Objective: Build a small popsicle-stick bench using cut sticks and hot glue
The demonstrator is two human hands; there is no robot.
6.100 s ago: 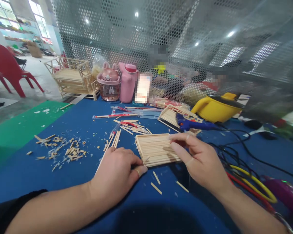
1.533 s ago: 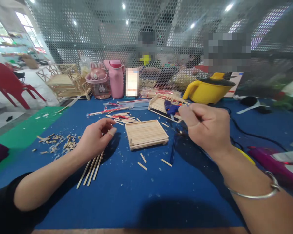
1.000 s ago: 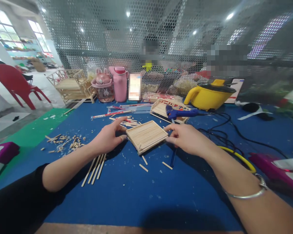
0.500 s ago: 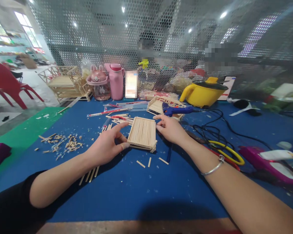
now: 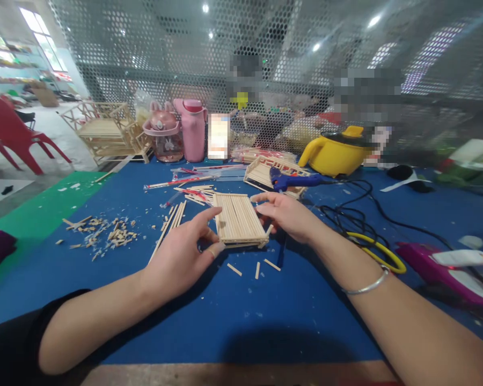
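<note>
A small square panel of pale wooden sticks point(image 5: 239, 217) lies in front of me, with short upright ends at its near right corner. My left hand point(image 5: 187, 244) grips its left side, thumb at the near corner and index finger over the edge. At the right edge, my right hand point(image 5: 287, 214) has its fingers apart, the index stretched toward the far corner; whether they touch the wood is hard to tell. Just behind the right hand, a blue glue gun point(image 5: 295, 179) rests on another stick structure point(image 5: 260, 172). Short stick offcuts point(image 5: 257, 270) lie before the panel.
Loose sticks point(image 5: 180, 213) and a heap of scraps point(image 5: 121, 233) are on the left. Behind stand a pink thermos point(image 5: 193, 131), a phone point(image 5: 218, 136) and a yellow pot point(image 5: 334, 155). Black cable point(image 5: 346, 217) and a purple tool point(image 5: 438, 268) lie at the right.
The panel has turned slightly and shifted right, its near right corner swinging outward. My left hand has followed it to the right; my right hand stays beside its right edge.
</note>
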